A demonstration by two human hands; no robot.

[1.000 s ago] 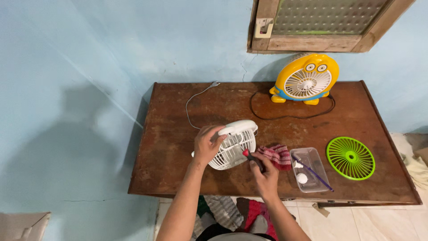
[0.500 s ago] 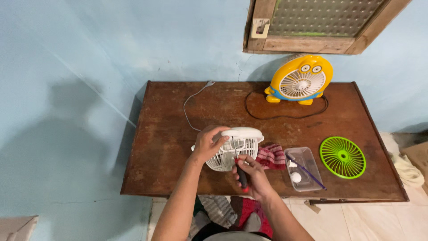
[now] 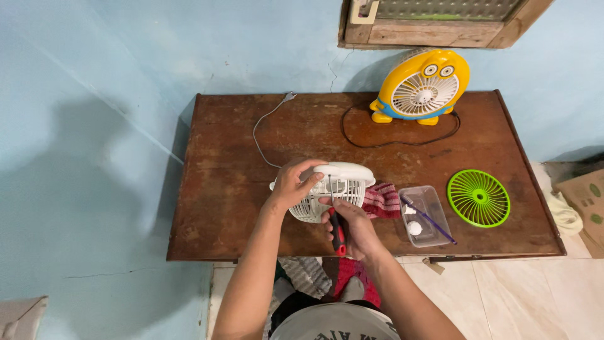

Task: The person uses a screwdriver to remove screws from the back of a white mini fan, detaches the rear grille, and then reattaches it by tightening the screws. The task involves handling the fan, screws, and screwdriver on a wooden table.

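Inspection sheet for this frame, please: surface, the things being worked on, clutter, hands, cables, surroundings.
Surface: brown wooden table, worn, against a blue wall.
Job's things: white fan at the near edge; red-handled screwdriver, tip on the fan.
Clutter: red cloth; clear plastic tray holding a purple stick and small white parts; green fan grille, flat; yellow fan, upright.
Hands: left hand grips the white fan; right hand holds the screwdriver.
Cables: white cord with plug; black cord looped by the yellow fan.
Surroundings: wooden window frame; tiled floor; cardboard box.
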